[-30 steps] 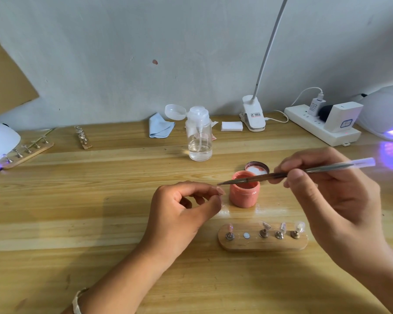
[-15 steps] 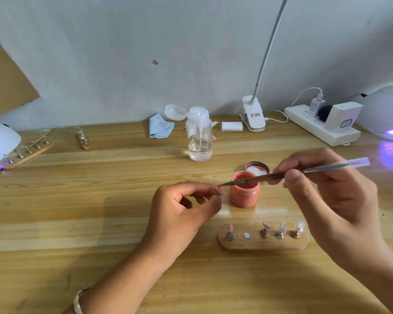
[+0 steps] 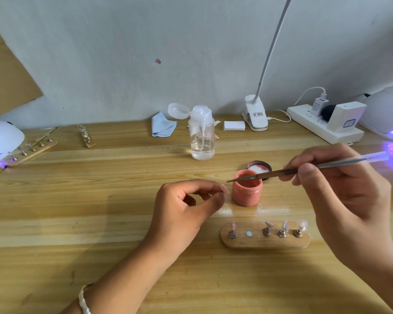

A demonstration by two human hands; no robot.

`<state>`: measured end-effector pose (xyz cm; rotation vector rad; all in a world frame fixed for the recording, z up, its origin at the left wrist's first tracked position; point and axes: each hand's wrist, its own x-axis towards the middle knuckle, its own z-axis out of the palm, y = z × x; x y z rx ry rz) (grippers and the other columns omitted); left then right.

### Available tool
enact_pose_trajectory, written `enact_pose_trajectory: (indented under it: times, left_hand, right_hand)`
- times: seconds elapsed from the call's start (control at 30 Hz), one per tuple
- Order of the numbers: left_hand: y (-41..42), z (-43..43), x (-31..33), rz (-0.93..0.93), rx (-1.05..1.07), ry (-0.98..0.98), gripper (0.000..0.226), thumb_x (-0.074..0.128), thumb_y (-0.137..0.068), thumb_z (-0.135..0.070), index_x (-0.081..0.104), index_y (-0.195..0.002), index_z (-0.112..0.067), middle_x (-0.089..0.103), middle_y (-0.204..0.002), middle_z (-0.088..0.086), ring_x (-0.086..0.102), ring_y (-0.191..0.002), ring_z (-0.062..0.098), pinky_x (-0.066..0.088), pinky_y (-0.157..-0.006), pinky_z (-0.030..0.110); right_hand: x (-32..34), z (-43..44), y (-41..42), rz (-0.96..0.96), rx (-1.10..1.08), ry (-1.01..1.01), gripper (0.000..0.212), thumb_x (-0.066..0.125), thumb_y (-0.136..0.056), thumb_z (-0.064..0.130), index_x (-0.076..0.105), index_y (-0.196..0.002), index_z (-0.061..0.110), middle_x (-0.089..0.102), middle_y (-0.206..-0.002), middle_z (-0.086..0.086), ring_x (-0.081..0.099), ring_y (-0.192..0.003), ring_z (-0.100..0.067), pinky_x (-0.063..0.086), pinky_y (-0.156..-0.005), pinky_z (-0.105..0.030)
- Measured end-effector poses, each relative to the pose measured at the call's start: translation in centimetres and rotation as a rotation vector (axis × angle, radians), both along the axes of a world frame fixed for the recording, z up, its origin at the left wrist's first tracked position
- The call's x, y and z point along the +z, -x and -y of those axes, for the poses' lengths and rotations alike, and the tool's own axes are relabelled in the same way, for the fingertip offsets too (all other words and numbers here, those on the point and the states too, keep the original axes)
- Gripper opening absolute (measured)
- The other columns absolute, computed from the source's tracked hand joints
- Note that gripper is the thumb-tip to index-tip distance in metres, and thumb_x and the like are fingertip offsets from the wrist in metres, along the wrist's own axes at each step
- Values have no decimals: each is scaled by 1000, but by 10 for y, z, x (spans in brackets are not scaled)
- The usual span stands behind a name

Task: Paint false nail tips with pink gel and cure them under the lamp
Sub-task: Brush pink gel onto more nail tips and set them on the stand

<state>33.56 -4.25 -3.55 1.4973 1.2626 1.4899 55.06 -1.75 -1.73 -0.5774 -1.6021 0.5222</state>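
1. Far left, a white curing lamp [image 3: 4, 138] glows violet, and one wooden strip of pegs [image 3: 33, 148] reaches under its edge.
2. A blue cloth [image 3: 163, 127] and a clear pump bottle [image 3: 202, 138] with its cap flipped open stand near the wall.
3. My left hand [image 3: 186, 211] hovers left of the pot, fingers curled, with thumb and forefinger pinched on a small clear piece [image 3: 224, 201]. It is too small for me to say whether it is a nail tip.
4. The pink gel pot [image 3: 247, 192] stands open on the table [image 3: 100, 223], its lid [image 3: 259, 166] lying just behind it.
5. In front of the pot lies the wooden stand [image 3: 266, 243], which carries four pegs with clear tips. Its second slot from the left shows only a metal disc.
6. The brush [image 3: 281, 172] crosses over the pot's mouth, its point just above my left fingertips.
7. My right hand [image 3: 340, 193] grips the brush handle between thumb and curled fingers.
8. Far right, a second lamp [image 3: 388, 114] shines violet beside a power strip [image 3: 322, 130].
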Motion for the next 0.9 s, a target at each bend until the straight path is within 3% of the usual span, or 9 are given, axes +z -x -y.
enact_pose_trajectory:
  times: [0.17, 0.37, 0.57, 0.77, 0.9]
  left_hand:
    - [0, 0, -1, 37, 1, -15, 12, 81, -74, -18, 80, -85, -20, 78, -85, -1, 72, -82, 19, 52, -70, 41]
    - [0, -1, -2, 38, -12, -17, 11, 80, -74, -21, 79, -86, -21, 78, -85, -2, 72, -79, 13, 50, -67, 22]
    - [0, -1, -3, 39, -9, -15, 12, 80, -74, -20, 78, -86, -21, 78, -85, -1, 73, -82, 18, 54, -74, 34]
    - [0, 0, -2, 74, -24, -8, 10, 81, -75, -22, 79, -84, -25, 78, -85, 1, 74, -83, 20, 55, -77, 40]
    - [0, 0, -3, 80, -25, 5, 12, 81, -73, -22, 79, -85, -22, 78, -85, 2, 74, -82, 17, 55, -77, 38]
  right_hand:
    - [0, 2, 3, 33, 13, -10, 8, 55, -99, 21, 62, -98, 26, 67, -91, 15, 69, -84, -17, 51, -79, -25]
    - [1, 1, 0, -32, 60, 22, 16, 58, -100, 29, 61, -92, 15, 66, -88, 4, 68, -79, -22, 55, -74, -37]
    - [2, 0, 4, -26, 35, 56, 7, 56, -98, 21, 61, -96, 17, 68, -87, 12, 70, -82, -14, 51, -77, -21]
    - [3, 0, 3, -50, 114, 82, 21, 61, -98, 33, 62, -91, 13, 68, -82, 3, 68, -77, -18, 52, -76, -25]
    - [4, -5, 1, -131, 132, 108, 9, 57, -93, 18, 62, -87, 15, 68, -77, 4, 65, -70, -17, 51, -70, -25]
